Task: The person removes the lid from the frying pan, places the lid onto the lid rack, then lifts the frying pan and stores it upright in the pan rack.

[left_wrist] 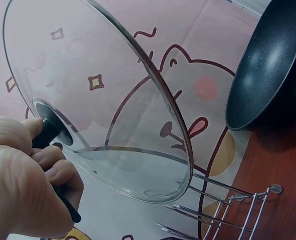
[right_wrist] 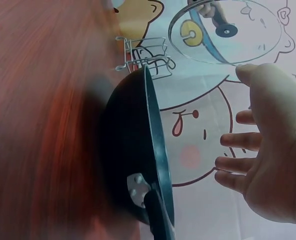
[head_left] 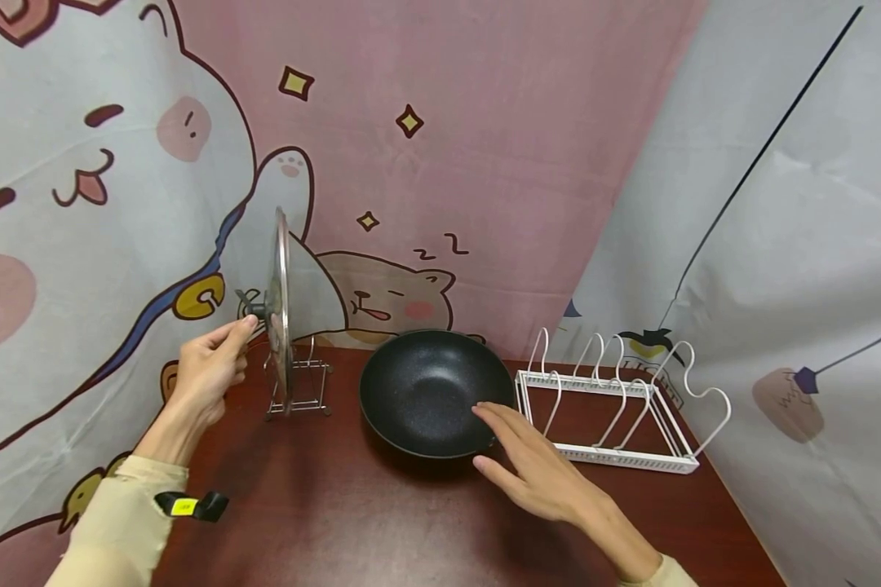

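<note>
My left hand (head_left: 209, 368) pinches the dark knob (left_wrist: 48, 131) of a glass pot lid (head_left: 282, 314) with a metal rim. The lid stands on edge, at a small wire rack (head_left: 312, 404); whether its lower rim touches the wires I cannot tell. A dark wok (head_left: 435, 395) sits on the table to the right of that rack. Over the wok's near right edge is my right hand (head_left: 539, 473), fingers straight and apart, holding nothing. In the right wrist view the wok's black handle (right_wrist: 160, 215) shows at the bottom, apart from the fingers; the head view hides it.
A white rack (head_left: 624, 458) with several upright wire loops stands to the right of the wok. The red-brown table (head_left: 382, 530) meets a cartoon-printed cloth (head_left: 499, 163) behind and at both sides. A black strap (head_left: 191, 505) is on my left sleeve.
</note>
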The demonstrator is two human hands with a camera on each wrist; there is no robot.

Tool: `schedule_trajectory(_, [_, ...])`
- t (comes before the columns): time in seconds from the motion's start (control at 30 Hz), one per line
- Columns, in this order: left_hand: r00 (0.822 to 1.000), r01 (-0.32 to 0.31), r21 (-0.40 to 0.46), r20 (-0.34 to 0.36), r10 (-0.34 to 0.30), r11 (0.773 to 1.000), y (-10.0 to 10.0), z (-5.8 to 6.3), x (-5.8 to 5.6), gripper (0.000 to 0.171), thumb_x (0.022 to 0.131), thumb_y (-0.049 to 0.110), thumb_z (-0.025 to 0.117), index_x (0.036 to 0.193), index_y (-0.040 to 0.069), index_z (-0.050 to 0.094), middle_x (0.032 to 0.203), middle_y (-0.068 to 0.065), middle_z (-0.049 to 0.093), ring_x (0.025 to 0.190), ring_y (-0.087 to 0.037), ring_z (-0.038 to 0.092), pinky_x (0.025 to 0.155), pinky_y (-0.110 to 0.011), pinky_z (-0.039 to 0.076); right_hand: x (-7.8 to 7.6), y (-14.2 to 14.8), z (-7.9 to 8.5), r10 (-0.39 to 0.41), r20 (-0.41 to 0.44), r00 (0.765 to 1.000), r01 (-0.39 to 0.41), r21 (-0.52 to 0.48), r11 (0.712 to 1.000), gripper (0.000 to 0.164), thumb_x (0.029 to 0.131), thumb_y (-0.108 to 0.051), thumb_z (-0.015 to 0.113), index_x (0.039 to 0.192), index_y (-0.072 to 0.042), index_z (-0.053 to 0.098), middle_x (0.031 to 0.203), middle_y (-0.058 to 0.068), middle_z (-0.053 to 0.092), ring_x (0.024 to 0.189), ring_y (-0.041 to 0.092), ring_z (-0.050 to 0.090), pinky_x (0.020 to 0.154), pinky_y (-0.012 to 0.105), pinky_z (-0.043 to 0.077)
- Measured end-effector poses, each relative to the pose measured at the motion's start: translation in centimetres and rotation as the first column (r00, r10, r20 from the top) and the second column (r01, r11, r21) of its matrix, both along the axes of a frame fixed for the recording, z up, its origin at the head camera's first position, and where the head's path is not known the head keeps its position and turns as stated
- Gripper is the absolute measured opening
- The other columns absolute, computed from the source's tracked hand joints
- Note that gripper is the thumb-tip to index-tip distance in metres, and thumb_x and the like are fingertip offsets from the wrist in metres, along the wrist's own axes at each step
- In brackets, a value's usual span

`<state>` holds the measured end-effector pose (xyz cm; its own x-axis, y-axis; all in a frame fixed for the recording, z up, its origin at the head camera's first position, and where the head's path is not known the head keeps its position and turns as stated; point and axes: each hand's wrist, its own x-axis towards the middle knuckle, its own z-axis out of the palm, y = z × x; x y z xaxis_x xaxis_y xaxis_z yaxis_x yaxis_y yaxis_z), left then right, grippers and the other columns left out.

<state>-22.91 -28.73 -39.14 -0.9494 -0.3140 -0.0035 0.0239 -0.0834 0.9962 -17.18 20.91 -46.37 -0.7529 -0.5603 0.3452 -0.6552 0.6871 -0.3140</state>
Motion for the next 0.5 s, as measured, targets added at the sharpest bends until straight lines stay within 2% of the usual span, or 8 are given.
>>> schedule_trajectory(0.13, [1.0,-0.005,0.011,-0.005,0.006,1.0,-0.1,0.0,0.0,0.012,0.103,0.043,0.083,0.103,0.032,0.084,0.065,0.013,0.048,0.053,-0.001,0.042,0.051,-0.021,0.041,-0.5,-1.1,0.3,0.018,0.016,1.0,-0.017,-0.015,1.0,0.07,0.114,-0.048,0.066,0.175,-0.027,0.04,0.178,-0.001,0.046,0.166,0.022,0.047,0.13,0.055,0.046])
schedule_trajectory(0.37, [1.0,0.001,0.013,-0.015,-0.001,1.0,0.0,0.0,0.1,0.013,0.104,0.042,0.083,0.102,0.029,0.084,0.065,0.014,0.048,0.053,-0.001,0.041,0.05,-0.02,0.04,-1.4,-3.2,0.7,0.074,0.019,0.997,-0.073,-0.035,0.997,0.07,0.114,-0.048,0.064,0.175,-0.026,0.039,0.178,-0.001,0.046,0.166,0.022,0.045,0.131,0.056,0.045])
schedule_trajectory(0.5, [1.0,-0.004,0.002,-0.014,0.004,1.0,0.0,0.1,0.1,0.011,0.104,0.043,0.083,0.1,0.033,0.084,0.064,0.014,0.046,0.054,-0.001,0.041,0.051,-0.02,0.04,-1.9,-4.2,0.9,0.096,0.033,0.995,-0.095,-0.047,0.994,0.07,0.115,-0.048,0.063,0.176,-0.027,0.037,0.179,-0.002,0.045,0.167,0.021,0.044,0.132,0.056,0.044])
